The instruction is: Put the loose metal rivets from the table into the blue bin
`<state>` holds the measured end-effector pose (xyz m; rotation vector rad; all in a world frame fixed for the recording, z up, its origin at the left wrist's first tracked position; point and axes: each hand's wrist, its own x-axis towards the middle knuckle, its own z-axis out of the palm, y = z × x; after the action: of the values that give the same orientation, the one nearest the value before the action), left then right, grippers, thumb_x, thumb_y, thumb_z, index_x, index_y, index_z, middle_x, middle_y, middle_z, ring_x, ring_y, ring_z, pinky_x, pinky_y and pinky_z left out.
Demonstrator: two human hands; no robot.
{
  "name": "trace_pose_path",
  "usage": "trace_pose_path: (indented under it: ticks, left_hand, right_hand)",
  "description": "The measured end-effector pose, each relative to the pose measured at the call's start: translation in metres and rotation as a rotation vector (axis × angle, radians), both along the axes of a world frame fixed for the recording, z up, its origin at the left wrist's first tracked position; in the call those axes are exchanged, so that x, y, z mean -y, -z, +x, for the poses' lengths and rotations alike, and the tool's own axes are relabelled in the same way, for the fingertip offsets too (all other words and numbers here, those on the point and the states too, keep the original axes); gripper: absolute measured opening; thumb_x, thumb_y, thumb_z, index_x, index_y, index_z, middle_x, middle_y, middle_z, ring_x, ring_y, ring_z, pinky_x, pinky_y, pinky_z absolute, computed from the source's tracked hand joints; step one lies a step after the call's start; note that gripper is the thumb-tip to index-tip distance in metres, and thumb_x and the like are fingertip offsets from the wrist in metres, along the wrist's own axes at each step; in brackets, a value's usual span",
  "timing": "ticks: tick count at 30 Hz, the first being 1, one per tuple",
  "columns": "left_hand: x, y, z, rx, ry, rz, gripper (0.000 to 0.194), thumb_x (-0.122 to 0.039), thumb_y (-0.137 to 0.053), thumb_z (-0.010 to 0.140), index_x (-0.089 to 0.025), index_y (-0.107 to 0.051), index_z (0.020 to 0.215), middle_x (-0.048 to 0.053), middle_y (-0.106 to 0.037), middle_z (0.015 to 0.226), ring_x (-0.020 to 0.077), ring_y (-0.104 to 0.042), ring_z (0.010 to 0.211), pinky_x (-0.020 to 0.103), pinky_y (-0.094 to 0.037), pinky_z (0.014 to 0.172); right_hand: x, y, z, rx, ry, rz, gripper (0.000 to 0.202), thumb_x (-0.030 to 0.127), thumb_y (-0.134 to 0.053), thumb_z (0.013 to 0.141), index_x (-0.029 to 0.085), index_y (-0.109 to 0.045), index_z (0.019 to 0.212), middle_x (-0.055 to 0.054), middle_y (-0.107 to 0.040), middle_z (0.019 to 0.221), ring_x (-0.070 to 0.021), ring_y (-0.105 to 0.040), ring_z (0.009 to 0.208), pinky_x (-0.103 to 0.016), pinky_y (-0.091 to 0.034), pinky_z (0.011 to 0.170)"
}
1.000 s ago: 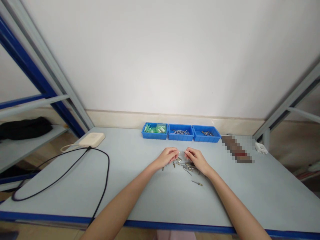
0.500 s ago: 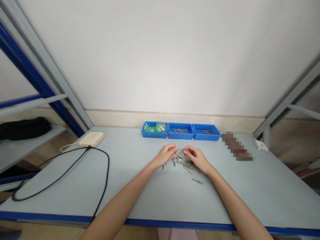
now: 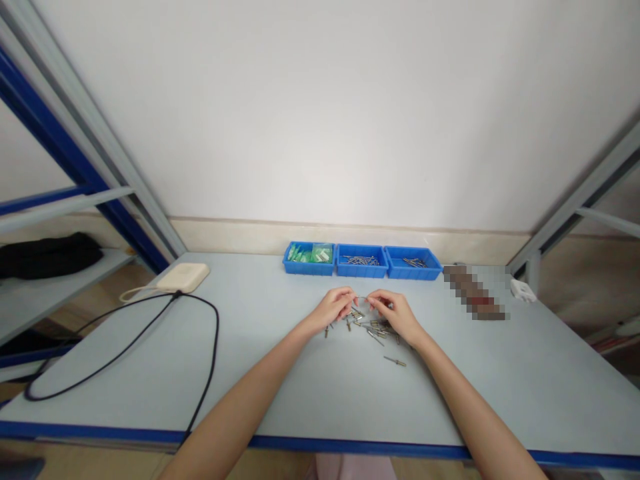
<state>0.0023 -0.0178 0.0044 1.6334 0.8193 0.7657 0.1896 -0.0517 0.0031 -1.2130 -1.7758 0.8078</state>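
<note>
Between my two hands, above the middle of the table, a thin metal pin lies roughly level. The fingertips of my left hand pinch its left end, and those of my right hand pinch its right end. Several metal pieces with thin shafts and thicker brassy ends are scattered under and between the hands. One such piece lies apart, nearer the front edge. Behind the hands stand a blue bin with green packets, a middle blue bin with thin metal pins and a right blue bin with fewer metal pieces.
A cream box and a looped black cable lie on the left of the table. To the right are a pixelated item and a white plug-like object. Metal frame posts flank the table, with a wall behind.
</note>
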Motion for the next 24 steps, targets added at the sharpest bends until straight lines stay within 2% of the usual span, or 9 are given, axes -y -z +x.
trace_pose_path:
  ticks: [3, 10, 17, 24]
  left_hand:
    - [-0.0006, -0.0008, -0.0008, -0.006, 0.003, -0.003, 0.035, -0.048, -0.047, 0.079, -0.015, -0.051, 0.067, -0.007, -0.038, 0.043, 0.0066, -0.032, 0.039, 0.020, -0.024, 0.044]
    - [0.0000, -0.0010, -0.0009, -0.060, -0.007, 0.019, 0.049, -0.057, -0.043, 0.076, -0.015, -0.047, 0.052, -0.005, -0.037, 0.039, 0.0060, -0.031, 0.038, 0.020, -0.022, 0.043]
    - [-0.0022, 0.0017, 0.0017, 0.021, -0.050, 0.009, 0.039, -0.054, -0.047, 0.076, -0.016, -0.049, 0.066, -0.008, -0.036, 0.042, 0.0061, -0.031, 0.038, 0.019, -0.024, 0.042]
    - [-0.0015, 0.0022, -0.0007, -0.069, -0.023, 0.025, 0.051, -0.059, -0.042, 0.077, -0.015, -0.049, 0.052, -0.004, -0.038, 0.040, 0.0065, -0.032, 0.038, 0.021, -0.024, 0.044]
  right_hand:
    - [-0.0002, 0.0003, -0.0006, 0.006, 0.013, 0.006, 0.027, 0.040, -0.050, 0.084, 0.017, -0.063, 0.077, -0.003, -0.061, 0.070, -0.0155, -0.052, 0.065, -0.025, -0.039, 0.062]
    - [0.0028, 0.0000, -0.0042, 0.040, -0.037, 0.022, 0.037, 0.039, -0.042, 0.089, 0.017, -0.056, 0.063, -0.001, -0.057, 0.063, -0.0133, -0.049, 0.061, -0.025, -0.038, 0.061]
    - [0.0004, 0.0009, -0.0046, -0.001, 0.013, -0.004, 0.025, 0.038, -0.049, 0.085, 0.018, -0.062, 0.078, -0.002, -0.061, 0.069, -0.0150, -0.052, 0.065, -0.025, -0.039, 0.062]
    - [0.0030, 0.0011, -0.0059, 0.033, -0.036, 0.014, 0.037, 0.038, -0.041, 0.090, 0.017, -0.056, 0.063, 0.000, -0.056, 0.063, -0.0133, -0.050, 0.061, -0.025, -0.038, 0.061]
